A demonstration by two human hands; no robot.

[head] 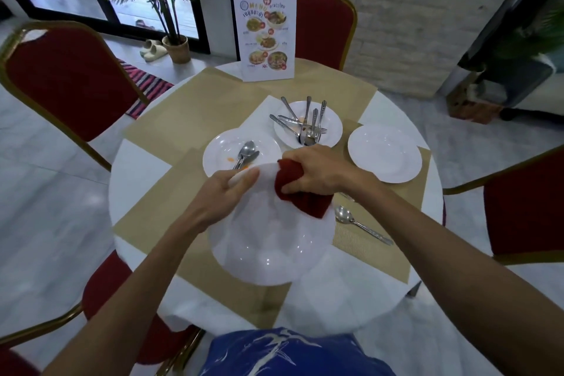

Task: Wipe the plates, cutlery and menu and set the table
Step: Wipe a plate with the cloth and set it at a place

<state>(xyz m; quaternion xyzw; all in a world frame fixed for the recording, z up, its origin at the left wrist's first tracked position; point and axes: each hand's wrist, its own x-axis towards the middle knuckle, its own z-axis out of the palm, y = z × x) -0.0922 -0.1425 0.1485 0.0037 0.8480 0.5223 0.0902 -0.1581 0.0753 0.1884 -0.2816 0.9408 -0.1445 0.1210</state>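
My left hand (227, 191) grips the far rim of a large white plate (265, 250), held tilted above the table. My right hand (317, 169) clutches a dark red cloth (300, 195) pressed against that plate's upper part. Behind it, a white plate (224, 151) carries a spoon and fork (245, 154) and orange smears. A second plate (331, 127) further back holds several pieces of cutlery (306, 123). A bare white plate (384, 152) lies at the right. One spoon (360, 224) rests on the beige placemat (370, 249) to the right. The menu (265, 35) stands upright at the table's far side.
The round table (128, 180) has a white cloth and beige placemats. Red chairs with gold frames stand at the left (65, 79), far side (323, 26), right (518, 207) and near left. A potted palm (175, 43) and sandals are by the window.
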